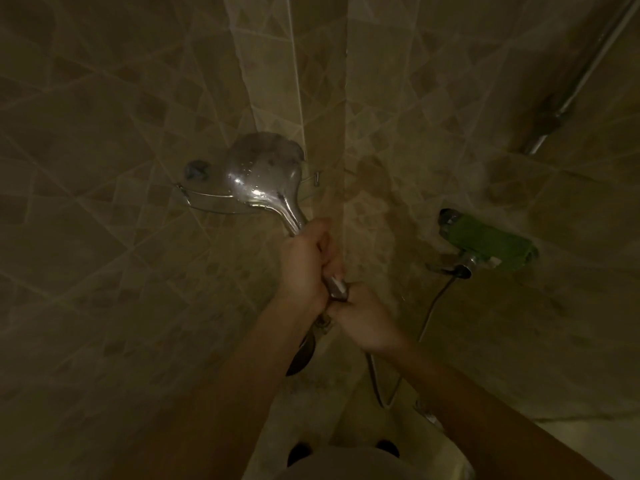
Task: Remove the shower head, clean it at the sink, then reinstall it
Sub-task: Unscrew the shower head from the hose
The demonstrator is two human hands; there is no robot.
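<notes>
In the head view, the left hand (304,261) grips the shower head (265,171) by its handle mid-scene while the right hand (360,318) pinches the hose (431,306) joint just nearer, likely unscrewing or re-threading; the next move calls for counter-twisting.

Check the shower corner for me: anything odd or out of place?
One oddity: a green cloth is draped over the wall mixer valve, covering it. Otherwise both hands hold the shower head by its handle; water droplets bead its back.
</notes>
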